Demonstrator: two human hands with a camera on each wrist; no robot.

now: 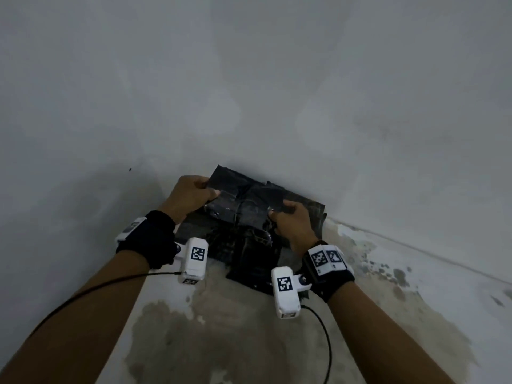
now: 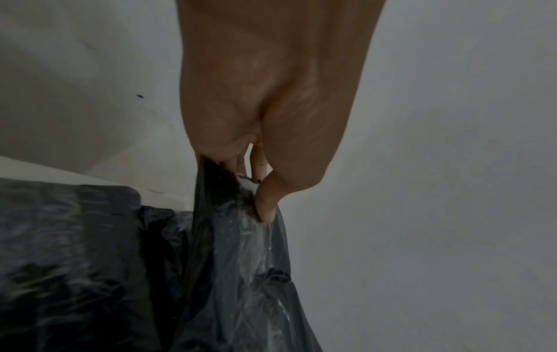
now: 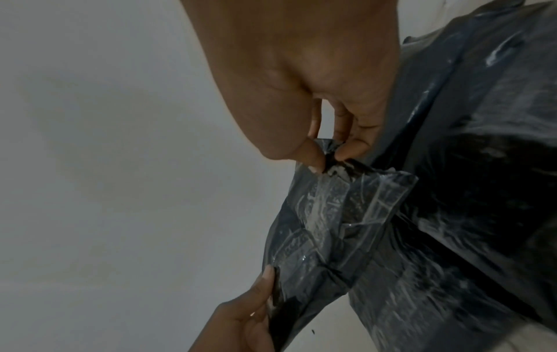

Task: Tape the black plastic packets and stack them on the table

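Note:
A flat black plastic packet [image 1: 243,198] with shiny clear tape across it is held up between both hands, above a pile of black packets [image 1: 249,253] on the table. My left hand [image 1: 194,194] pinches its left edge, thumb on top; the left wrist view shows the thumb pressed on the held packet [image 2: 241,238]. My right hand [image 1: 288,217] pinches the packet's right corner between thumb and fingertips, as the right wrist view shows on the taped packet [image 3: 328,219]. In that view the left hand [image 3: 250,309] grips the far edge.
The pile sits on a worn, stained table top [image 1: 221,342] in a corner against a plain pale wall [image 1: 249,79]. Black cables [image 1: 324,333] trail from the wrist cameras over the table near me. More black packets [image 3: 482,166] lie beside the right hand.

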